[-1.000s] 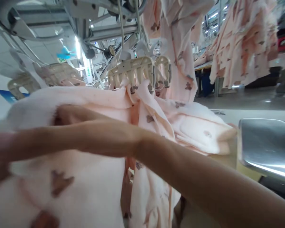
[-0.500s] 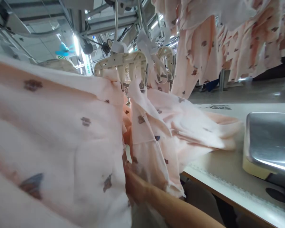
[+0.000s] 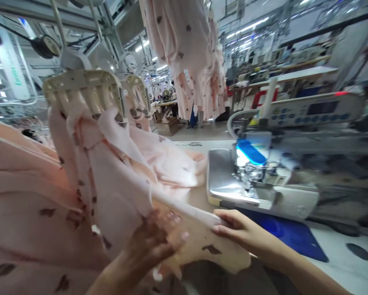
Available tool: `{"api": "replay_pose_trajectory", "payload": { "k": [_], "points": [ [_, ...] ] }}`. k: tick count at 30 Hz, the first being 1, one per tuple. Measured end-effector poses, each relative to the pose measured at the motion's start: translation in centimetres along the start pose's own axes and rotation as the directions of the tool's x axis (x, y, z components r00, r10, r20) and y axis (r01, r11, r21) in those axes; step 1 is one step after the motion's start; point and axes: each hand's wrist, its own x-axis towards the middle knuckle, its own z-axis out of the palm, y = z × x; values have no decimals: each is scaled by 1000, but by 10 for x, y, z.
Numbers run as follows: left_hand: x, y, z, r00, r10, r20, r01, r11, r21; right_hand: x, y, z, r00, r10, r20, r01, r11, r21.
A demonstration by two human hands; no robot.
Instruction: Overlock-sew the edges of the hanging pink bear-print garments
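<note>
The right hand point(image 3: 243, 230) has pink cloth point(image 3: 197, 246) between its fingers; I can't tell if the left hand point(image 3: 150, 241) grips it; far beyond them, a box point(image 3: 168, 128), contents unclear

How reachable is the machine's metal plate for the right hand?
Probably yes: nothing visible stands between the right hand and the metal plate just beyond it, though the fingers hold pink fabric.

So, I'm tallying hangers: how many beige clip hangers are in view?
2: the front clip hanger at upper left, gripping pink printed fabric, and the rear clip hanger behind it to the right. Others may be hidden.
</note>
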Motion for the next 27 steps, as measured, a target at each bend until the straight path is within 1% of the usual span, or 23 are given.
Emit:
{"api": "replay_pose_trajectory", "payload": {
  "k": [1,3,6,7,8,9,10,11,12,13,14,15,17,19,20,21,22,23,24,25,26,27],
  "points": [
    [10,3,9,997,65,-46,-65,998,-13,-1,2,-1,998,-23,-66,21,999,-29],
    [30,10,18,984,130,-118,-137,989,-50,-5,6,-3,982,-57,-181,35,991,-126],
    [64,23,17,967,152,-206,-182,974,-137,-16,7,-6,948,-114,-297,40,969,-246],
    [78,29,15,954,148,-259,-193,968,-158,-20,6,-9,928,-152,-339,54,958,-282],
    [93,36,14,940,131,-315,-192,966,-172,-24,4,-12,898,-203,-391,68,941,-332],
    [108,43,15,924,96,-371,-174,967,-184,-26,2,-17,851,-261,-456,70,917,-393],
    [124,50,17,912,49,-408,-141,970,-197,-27,0,-22,784,-315,-535,44,888,-458],
    [138,54,22,905,1,-425,-100,973,-209,-27,-1,-29,698,-358,-620,-12,860,-510],
    [151,56,28,909,-38,-415,-60,974,-220,-26,0,-36,607,-383,-696,-82,841,-534],
    [162,56,36,920,-67,-386,-23,974,-224,-23,1,-43,527,-387,-757,-149,835,-530],
    [170,54,43,931,-94,-353,11,973,-231,-21,2,-49,470,-377,-798,-198,836,-511],
    [176,50,50,938,-118,-325,41,971,-234,-19,4,-55,435,-366,-823,-221,842,-492],
    [182,39,59,943,-165,-289,95,966,-242,-18,8,-59,389,-381,-838,-204,852,-482],
    [182,29,60,944,-200,-262,132,958,-256,-23,11,-54,324,-468,-822,-119,842,-526],
    [181,26,57,948,-203,-244,136,954,-266,-26,12,-48,313,-509,-802,-40,836,-547],
    [180,25,52,952,-197,-234,129,952,-278,-30,14,-40,331,-533,-779,60,835,-547],
    [179,27,47,955,-186,-230,115,950,-289,-33,15,-32,381,-533,-755,167,843,-511],
    [179,29,41,957,-167,-237,93,951,-296,-35,18,-23,466,-503,-728,260,864,-431],
    [179,33,35,956,-147,-254,68,953,-295,-37,20,-15,568,-445,-693,322,894,-311],
    [180,38,30,953,-137,-271,58,958,-280,-37,23,-8,666,-363,-652,338,926,-171],
    [181,42,26,949,-137,-284,64,966,-251,-37,25,-3,747,-267,-609,312,949,-33],
    [183,45,23,947,-140,-290,78,973,-216,-37,26,0,799,-175,-576,269,960,81]
  ]
}}
